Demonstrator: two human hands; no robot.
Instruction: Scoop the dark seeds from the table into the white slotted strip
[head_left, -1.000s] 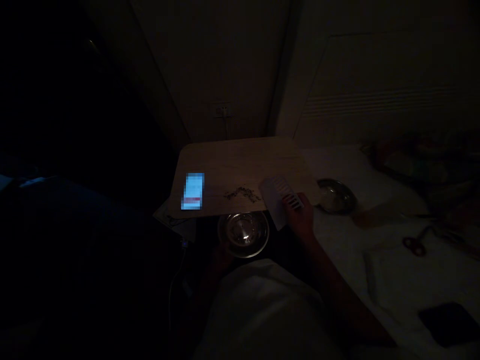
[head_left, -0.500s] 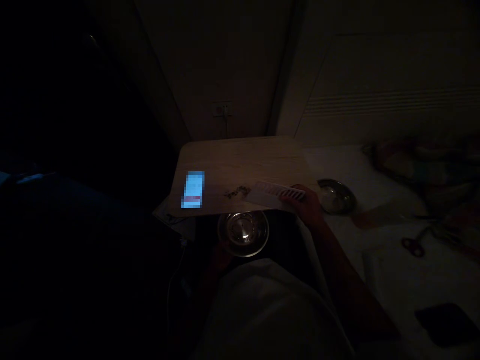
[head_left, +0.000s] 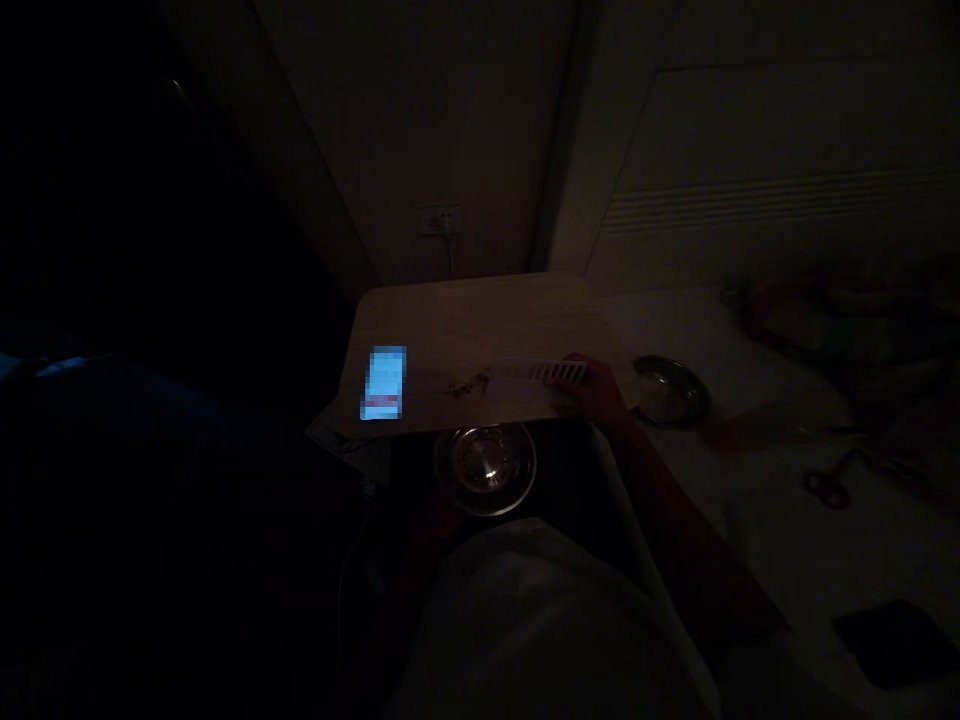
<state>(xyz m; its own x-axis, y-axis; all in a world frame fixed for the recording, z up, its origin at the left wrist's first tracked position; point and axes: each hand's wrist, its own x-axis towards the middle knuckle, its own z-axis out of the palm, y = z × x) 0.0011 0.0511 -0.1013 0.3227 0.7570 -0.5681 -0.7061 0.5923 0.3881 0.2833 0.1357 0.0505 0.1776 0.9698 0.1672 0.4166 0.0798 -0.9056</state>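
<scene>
Steady left, light right.
Leave the phone be; your left hand is by the bowl, grip too dark to tell; dark bits lie on the board; the tool, gripped in your right hand, sits just beside them, best kept low and flat.

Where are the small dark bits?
Head view: the bits lie on the light wooden tabletop, between the glowing rectangular phone on the left and the white slotted piece in the right hand.

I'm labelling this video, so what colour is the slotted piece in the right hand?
The slotted piece looks whitish in dim light; see the head view.
</scene>
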